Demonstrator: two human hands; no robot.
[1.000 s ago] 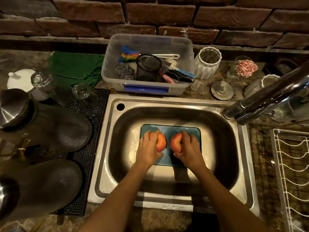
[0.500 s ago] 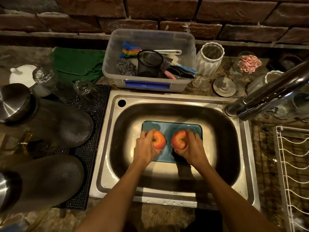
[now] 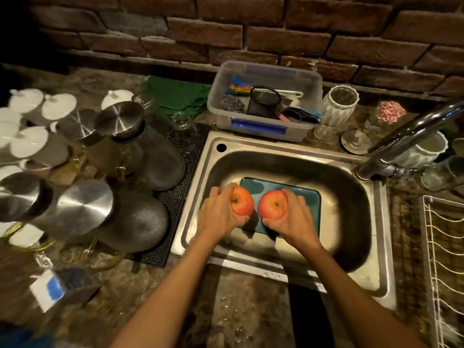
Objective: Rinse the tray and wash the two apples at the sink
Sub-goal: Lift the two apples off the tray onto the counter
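Nearest the camera, two bare forearms reach out over the mottled stone bench (image 3: pixel 140 292) and across the front rim of the steel sink (image 3: pixel 296 275). Above the basin, the left hand (image 3: pixel 218 214) is clenched round the left apple (image 3: pixel 242 200), fingers wrapped behind it and thumb under its lower edge. Just beside it, the right hand (image 3: pixel 293 218) grasps the right apple (image 3: pixel 272 204) the same way, from the outer side. Both apples show their stem ends upward; they sit close together without touching. Beneath them the teal tray (image 3: pixel 301 197) lies flat on the sink floor, its near left part hidden by the hands and fruit.

Left of the sink, a black ridged mat (image 3: pixel 180 222) carries dark glass jugs with steel lids (image 3: pixel 82 209), crowding right up to the sink's edge; white lidded pots (image 3: pixel 27 144) stand further left. To the right, a white wire rack (image 3: pixel 442 259) runs along the bench, and the chrome tap (image 3: pixel 406 144) arches in over the basin's far right corner, with no water visible.

Behind the sink, a clear plastic tub (image 3: pixel 266 96) holds a steel scourer, a black mesh cup and brushes. A green cloth (image 3: pixel 175 95) lies to its left, a white fluted vase (image 3: pixel 339 105) to its right. Farthest back rises the brick wall (image 3: pixel 251 33).
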